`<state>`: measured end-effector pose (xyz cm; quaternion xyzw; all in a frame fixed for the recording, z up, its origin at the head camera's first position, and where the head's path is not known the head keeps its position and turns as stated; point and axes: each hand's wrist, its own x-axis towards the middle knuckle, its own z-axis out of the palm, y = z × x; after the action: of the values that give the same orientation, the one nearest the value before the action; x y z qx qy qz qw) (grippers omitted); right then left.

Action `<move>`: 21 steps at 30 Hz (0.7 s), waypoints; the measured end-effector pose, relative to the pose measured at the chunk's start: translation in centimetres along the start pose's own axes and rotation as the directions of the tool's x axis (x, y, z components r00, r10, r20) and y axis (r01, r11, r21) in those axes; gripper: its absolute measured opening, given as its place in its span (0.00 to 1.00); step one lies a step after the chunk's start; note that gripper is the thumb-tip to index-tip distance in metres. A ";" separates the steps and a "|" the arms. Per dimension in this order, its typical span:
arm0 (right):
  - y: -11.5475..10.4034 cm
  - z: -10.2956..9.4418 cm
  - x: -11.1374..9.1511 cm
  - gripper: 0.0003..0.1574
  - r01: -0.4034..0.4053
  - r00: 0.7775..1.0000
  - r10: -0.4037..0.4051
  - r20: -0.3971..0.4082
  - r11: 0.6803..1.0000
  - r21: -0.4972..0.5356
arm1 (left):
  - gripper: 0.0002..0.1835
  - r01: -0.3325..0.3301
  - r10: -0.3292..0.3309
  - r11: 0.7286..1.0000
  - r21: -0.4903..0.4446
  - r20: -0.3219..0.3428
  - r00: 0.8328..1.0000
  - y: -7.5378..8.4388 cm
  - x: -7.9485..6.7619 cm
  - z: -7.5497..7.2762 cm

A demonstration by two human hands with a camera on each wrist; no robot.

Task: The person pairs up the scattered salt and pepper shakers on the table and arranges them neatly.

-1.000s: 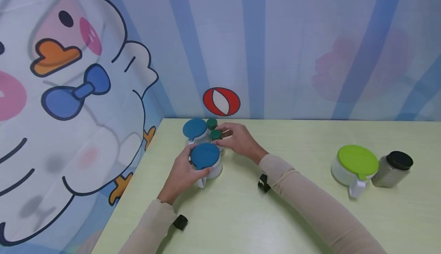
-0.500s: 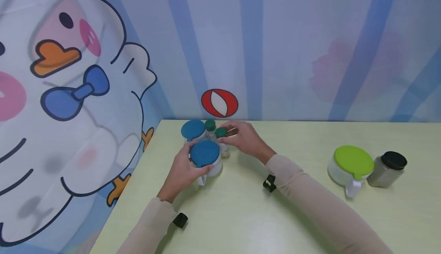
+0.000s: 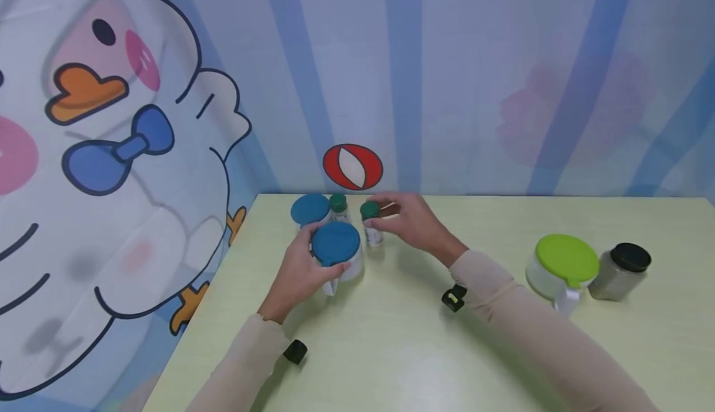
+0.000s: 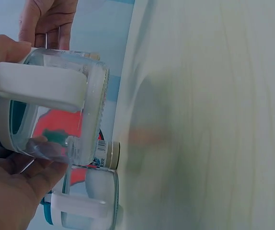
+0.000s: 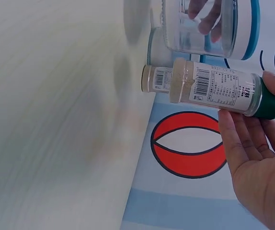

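Observation:
My left hand [image 3: 298, 272] grips a clear jar [image 4: 56, 120] with a blue lid and white handle, fingers and thumb around its sides. My right hand [image 3: 413, 223] pinches the green cap of a labelled shaker bottle [image 5: 219, 88], which holds pale powder at its base. Both held things look raised a little off the table. Behind them stand a second blue-lidded jar [image 3: 310, 209] and a second green-capped bottle [image 3: 338, 204], side by side near the far left corner. The held jar partly hides both.
On the right of the table [image 3: 402, 350] stands a jar with a lime-green lid [image 3: 566, 260] and white handle. Beside it is a square-sided container with a black lid [image 3: 620, 272]. A printed backdrop [image 3: 458, 89] rises behind the table's far edge.
My right hand has moved right with the shaker bottle, away from the second bottle. My left hand keeps its grip on the jar, which has shifted slightly up in view.

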<state>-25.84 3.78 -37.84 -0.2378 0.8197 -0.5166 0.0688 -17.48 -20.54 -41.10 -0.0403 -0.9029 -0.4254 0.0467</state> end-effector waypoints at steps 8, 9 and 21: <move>-0.3 -1.6 -1.5 0.28 -0.019 1.000 0.019 -0.020 1.000 -0.007 | 0.53 0.008 -0.008 1.000 0.002 0.022 1.000 0.9 0.4 0.7; -0.3 -1.8 -1.7 0.28 -0.021 1.000 0.020 -0.019 1.000 -0.007 | 0.53 0.004 -0.004 1.000 0.002 0.023 1.000 1.0 0.5 0.9; -0.7 -4.0 -4.2 0.29 -0.029 0.999 0.028 -0.030 0.999 -0.018 | 0.51 -0.059 0.060 0.998 -0.017 0.034 0.998 1.9 0.8 1.9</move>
<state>-23.38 8.69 -35.99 -0.2191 0.8287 -0.5113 0.0618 -18.11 -17.79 -40.76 -0.0749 -0.8986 -0.4302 0.0432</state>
